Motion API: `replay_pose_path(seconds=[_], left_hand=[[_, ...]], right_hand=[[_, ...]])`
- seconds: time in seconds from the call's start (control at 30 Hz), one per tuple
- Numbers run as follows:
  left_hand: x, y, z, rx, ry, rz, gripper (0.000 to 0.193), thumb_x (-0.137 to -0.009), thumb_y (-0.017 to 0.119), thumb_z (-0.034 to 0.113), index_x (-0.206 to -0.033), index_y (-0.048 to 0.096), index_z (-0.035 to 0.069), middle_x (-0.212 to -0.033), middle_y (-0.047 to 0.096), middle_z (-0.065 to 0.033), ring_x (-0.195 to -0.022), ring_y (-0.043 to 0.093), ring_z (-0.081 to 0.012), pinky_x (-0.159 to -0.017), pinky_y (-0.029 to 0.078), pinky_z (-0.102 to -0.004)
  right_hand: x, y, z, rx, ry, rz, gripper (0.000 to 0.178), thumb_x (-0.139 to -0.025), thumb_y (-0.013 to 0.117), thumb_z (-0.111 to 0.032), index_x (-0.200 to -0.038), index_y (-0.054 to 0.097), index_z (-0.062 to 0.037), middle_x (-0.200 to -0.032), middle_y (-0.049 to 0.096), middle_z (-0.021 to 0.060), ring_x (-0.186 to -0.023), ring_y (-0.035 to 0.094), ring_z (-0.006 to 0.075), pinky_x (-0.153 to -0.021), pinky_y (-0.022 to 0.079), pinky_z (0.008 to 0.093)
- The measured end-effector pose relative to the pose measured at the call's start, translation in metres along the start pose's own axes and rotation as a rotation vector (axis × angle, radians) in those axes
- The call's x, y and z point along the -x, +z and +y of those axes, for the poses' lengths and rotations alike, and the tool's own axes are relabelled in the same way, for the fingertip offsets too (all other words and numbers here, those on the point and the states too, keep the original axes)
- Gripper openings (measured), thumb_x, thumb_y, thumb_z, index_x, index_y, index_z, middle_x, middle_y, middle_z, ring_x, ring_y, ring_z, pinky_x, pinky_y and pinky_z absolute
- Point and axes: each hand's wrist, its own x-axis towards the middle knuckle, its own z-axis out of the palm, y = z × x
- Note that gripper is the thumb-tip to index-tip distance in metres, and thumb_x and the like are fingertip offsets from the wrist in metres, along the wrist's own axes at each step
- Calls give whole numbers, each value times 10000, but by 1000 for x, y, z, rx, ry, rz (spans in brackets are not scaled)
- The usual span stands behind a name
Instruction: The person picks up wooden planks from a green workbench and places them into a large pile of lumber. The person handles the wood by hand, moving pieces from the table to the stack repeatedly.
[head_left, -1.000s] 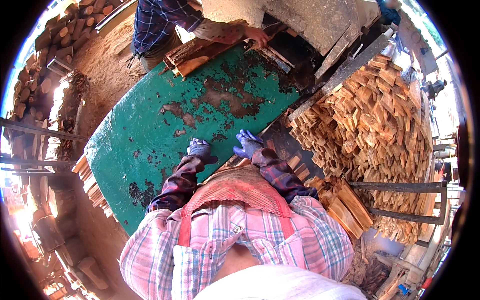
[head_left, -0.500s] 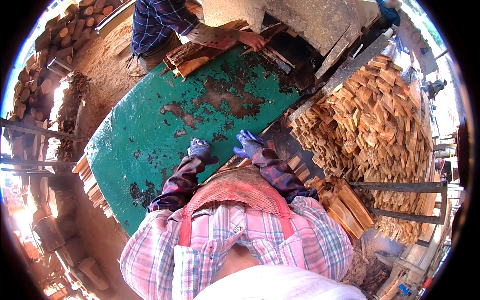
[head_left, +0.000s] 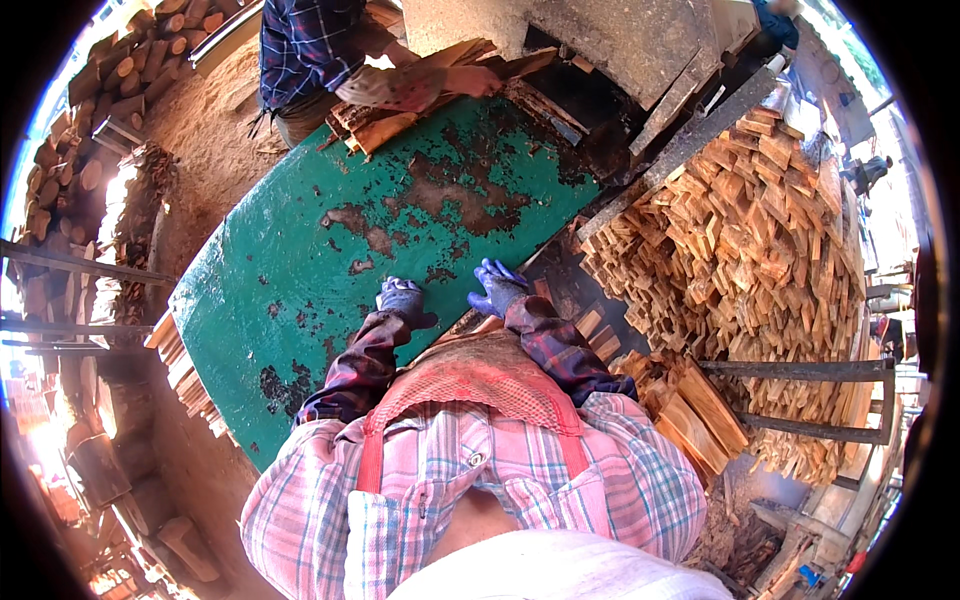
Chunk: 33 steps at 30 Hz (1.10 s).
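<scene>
Both my gloved hands rest at the near edge of a green worktable (head_left: 270,250) with worn, peeling paint. My left hand (head_left: 402,300) lies on the tabletop, its fingers pointing away from me and nothing in it. To its right, my right hand (head_left: 495,288) has its fingers spread at the table's edge and is likewise without anything. Across the table a co-worker's hand (head_left: 470,81) is on rough, bark-edged wood slabs (head_left: 385,128) lying along the far edge.
A tall heap of split wood pieces (head_left: 740,230) stands at the right, beside a metal rail (head_left: 690,150). Close to my right side are larger split pieces (head_left: 705,415) and metal bars (head_left: 800,372). Stacked logs (head_left: 130,70) line the far left. Boards (head_left: 185,370) stick out left of the table.
The co-worker's visible hand has drawn back left along the slabs, and their other arm has come into view. My own hands have not moved.
</scene>
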Motion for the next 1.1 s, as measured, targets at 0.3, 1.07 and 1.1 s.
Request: replay_pose_path(seconds=[0.3,1.07,1.1], left_hand=[[5,-4,0,17,12,-1,919,-594,711,566,-1230,435,-37,-1279,395,-280,-1220,359,-419,-997,350,-442],[-14,-21,-39,240,142,-73,700,-636,684,492,-1129,530,20,-1153,524,-190,-1053,523,-329,-846,449,-418],[-23,-28,-41,310,154,-131,682,-643,679,485,-1119,539,16,-1158,527,-185,-1046,531,-327,-841,451,-414]], right_hand=[[-4,2,-1,6,2,-19,687,-795,545,-481,-1316,390,-61,-1434,266,146,-1328,244,294,-1081,228,376],[-31,-10,5,-335,35,193,425,-767,656,-323,-1032,610,6,-1051,619,157,-989,588,284,-883,450,355],[-44,-19,25,-516,-20,93,341,-791,657,-277,-987,623,0,-915,654,107,-842,623,241,-793,485,330]])
